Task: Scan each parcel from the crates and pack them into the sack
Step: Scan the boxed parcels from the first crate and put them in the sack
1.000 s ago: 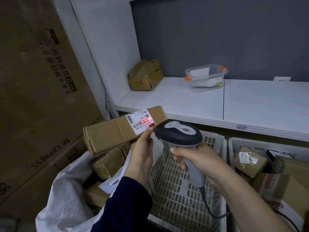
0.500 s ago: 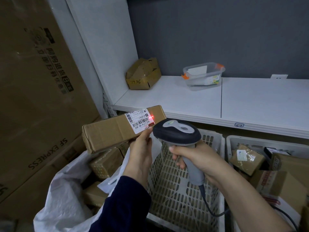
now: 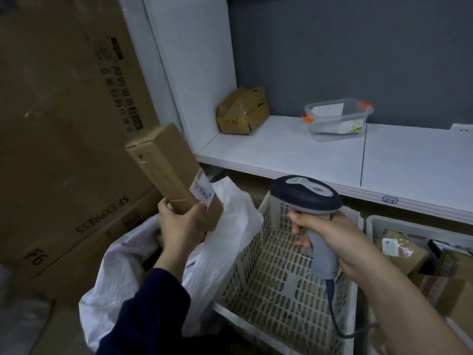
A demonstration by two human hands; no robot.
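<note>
Gripping parcel (image 3: pixel 171 167), left hand (image 3: pixel 179 226) fingers (image 3: pixel 198 210) curled.

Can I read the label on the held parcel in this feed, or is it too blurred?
Head view: the label on the long parcel in the left hand is blurred and unreadable; the lighting is dim overall; the scanner looks sharper.

The white shelf (image 3: pixel 281 152) crosses the frame's right. On it a torn box (image 3: pixel 243 111) (handwritten digits) sits at upper centre, with a clear tub (image 3: pixel 337 119) to its right, apart.
</note>
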